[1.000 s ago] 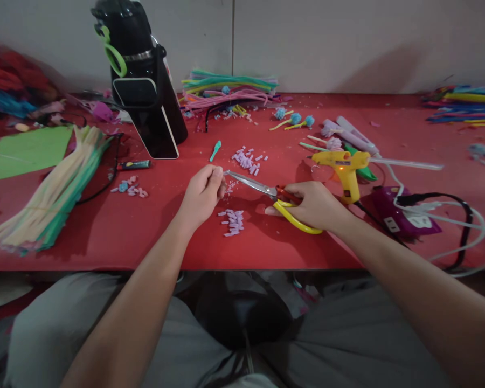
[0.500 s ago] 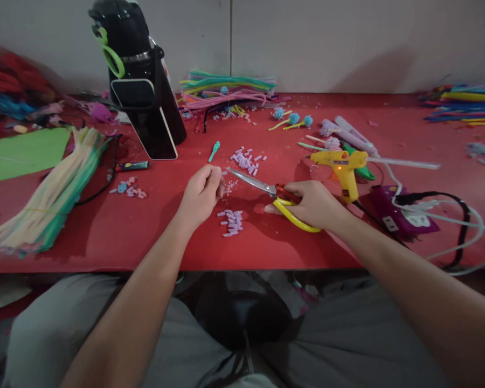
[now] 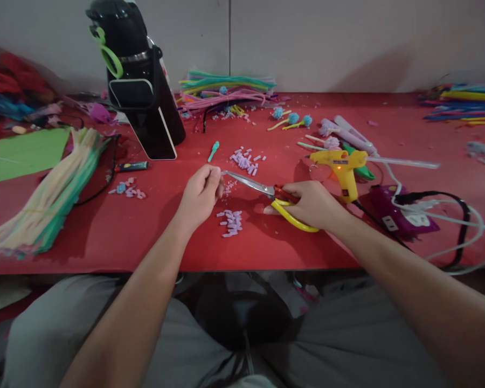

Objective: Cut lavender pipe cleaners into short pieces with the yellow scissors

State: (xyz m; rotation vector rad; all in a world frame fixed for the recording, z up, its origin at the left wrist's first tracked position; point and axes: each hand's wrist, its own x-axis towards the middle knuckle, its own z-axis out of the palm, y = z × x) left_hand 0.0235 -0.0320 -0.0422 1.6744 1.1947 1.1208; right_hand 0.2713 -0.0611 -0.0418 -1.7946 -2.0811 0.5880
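My right hand [image 3: 313, 203] grips yellow-and-red-handled scissors [image 3: 267, 195], whose blades point left toward my left hand [image 3: 202, 193]. That hand is pinched shut over something too small to name, right at the blade tips. Below the blades lies a small pile of cut purple bits [image 3: 231, 222] on the red table [image 3: 117, 237]. More purple bits [image 3: 246, 158] are scattered just beyond the scissors.
A yellow glue gun [image 3: 341, 167] stands right of my right hand, with cables and a purple power strip [image 3: 404, 215] beyond. A black flask [image 3: 139, 81] stands at back left. Pipe-cleaner bundles lie left [image 3: 52, 188], back centre [image 3: 226, 89] and far right [image 3: 464, 102].
Almost nothing differs. The scissor tips sit a touch closer to my left fingers than half a second ago; both hands stay in place.
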